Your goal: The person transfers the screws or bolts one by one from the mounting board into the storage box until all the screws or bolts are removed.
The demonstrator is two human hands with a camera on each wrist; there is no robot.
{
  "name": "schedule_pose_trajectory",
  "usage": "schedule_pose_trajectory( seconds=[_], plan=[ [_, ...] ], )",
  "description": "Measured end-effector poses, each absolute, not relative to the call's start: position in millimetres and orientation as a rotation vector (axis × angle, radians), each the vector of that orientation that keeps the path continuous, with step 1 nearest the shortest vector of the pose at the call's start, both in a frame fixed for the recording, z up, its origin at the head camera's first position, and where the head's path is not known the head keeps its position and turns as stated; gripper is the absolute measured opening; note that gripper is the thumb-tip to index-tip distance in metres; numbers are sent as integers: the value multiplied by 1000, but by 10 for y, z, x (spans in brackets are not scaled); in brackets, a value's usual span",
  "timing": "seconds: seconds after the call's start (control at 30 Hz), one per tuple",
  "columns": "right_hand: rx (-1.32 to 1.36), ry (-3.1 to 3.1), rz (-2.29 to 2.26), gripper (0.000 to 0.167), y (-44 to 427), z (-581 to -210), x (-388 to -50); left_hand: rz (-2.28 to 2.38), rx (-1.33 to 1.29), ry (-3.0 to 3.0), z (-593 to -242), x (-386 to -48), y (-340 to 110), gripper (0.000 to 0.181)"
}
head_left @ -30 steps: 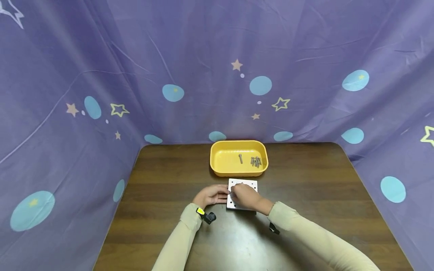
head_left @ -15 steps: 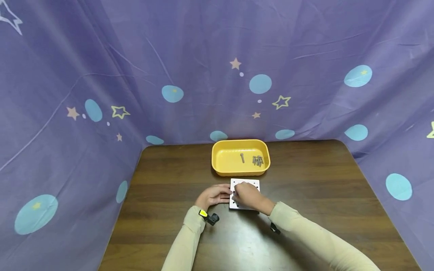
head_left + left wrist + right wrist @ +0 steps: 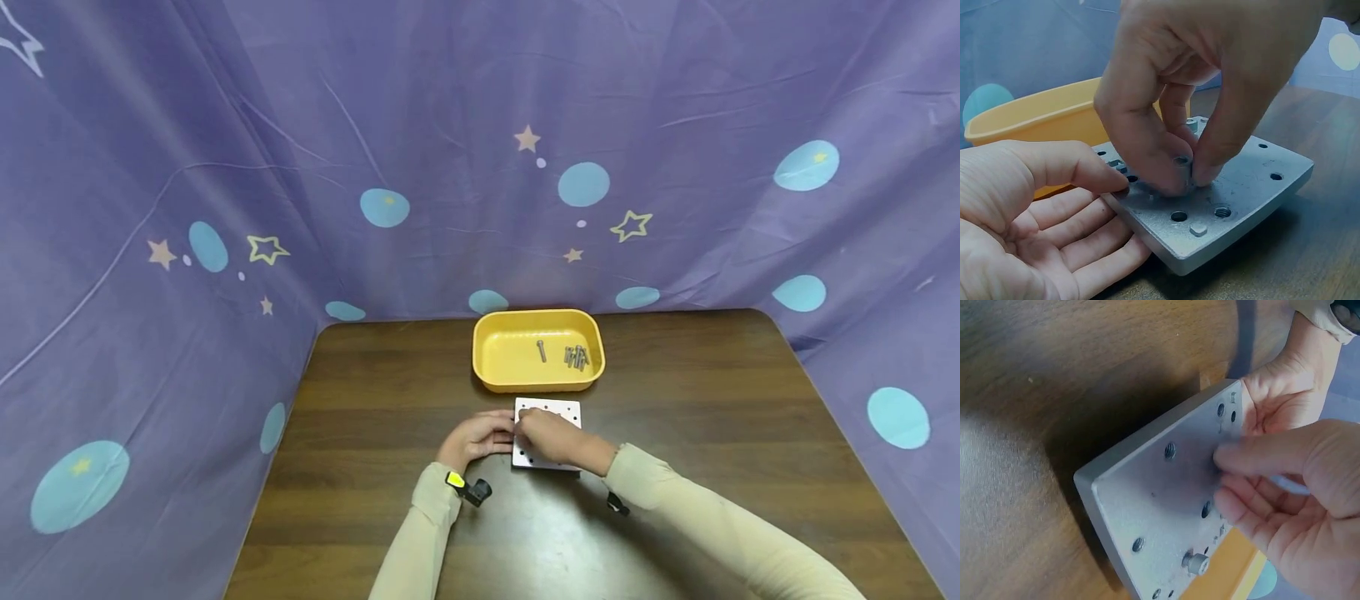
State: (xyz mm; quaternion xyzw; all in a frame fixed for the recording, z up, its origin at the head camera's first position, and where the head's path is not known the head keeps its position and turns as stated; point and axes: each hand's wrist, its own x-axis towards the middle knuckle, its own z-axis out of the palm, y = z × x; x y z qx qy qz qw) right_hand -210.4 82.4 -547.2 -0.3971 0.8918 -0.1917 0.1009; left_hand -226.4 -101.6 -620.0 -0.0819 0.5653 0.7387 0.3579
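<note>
Right hand [image 3: 551, 436] has thumb and fingers pinching a grey socket-head bolt [image 3: 1181, 162], above the left part of the plate [image 3: 1147, 494]; bolt's lower end is hidden. Left hand [image 3: 474, 439]: thumb on plate's left edge, fingers relaxed, extended alongside. Plate is light grey metal, squarish, rounded corners, several holes, some threaded. Lies flat on the table [image 3: 360, 400]. Second bolt [image 3: 1197, 564] stands upright at its far side, head proud. Forearms angle in from near left and near right. Yellow tray [image 3: 536, 387] just beyond holds more bolts [image 3: 577, 357].
</note>
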Motion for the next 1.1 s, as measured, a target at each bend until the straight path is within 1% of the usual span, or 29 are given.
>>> schedule_pose_trajectory(
  seconds=[0.2, 0.3, 0.47, 0.53, 0.7, 0.87, 1.0, 1.1],
  plan=[
    [-965, 2729, -511, 20, 809, -5444, -2098, 1921, -226, 1461, -6206, -2263, -993, 35],
    [-997, 2704, -495, 13, 800, -5429, -2109, 1926, -217, 1469, -6204, -2257, -992, 32],
    [-1099, 2640, -458, 14, 797, -5419, -2125, 1923, -198, 1477, -6220, -2244, -1001, 38],
    [-1063, 2653, -472, 11, 791, -5425, -2118, 1934, -198, 1467, -6238, -2244, -1009, 38],
    [-935, 2741, -513, 18, 767, -5466, -2073, 1966, -230, 1445, -6260, -2247, -1026, 28],
    [-1022, 2750, -521, 13, 761, -5491, -2040, 1965, -228, 1436, -6267, -2245, -1021, 30],
    [-1127, 2706, -511, 15, 767, -5483, -2039, 1958, -216, 1438, -6262, -2243, -1021, 36],
    [-1128, 2696, -507, 11, 768, -5477, -2041, 1962, -214, 1440, -6253, -2240, -1029, 34]
  ],
)
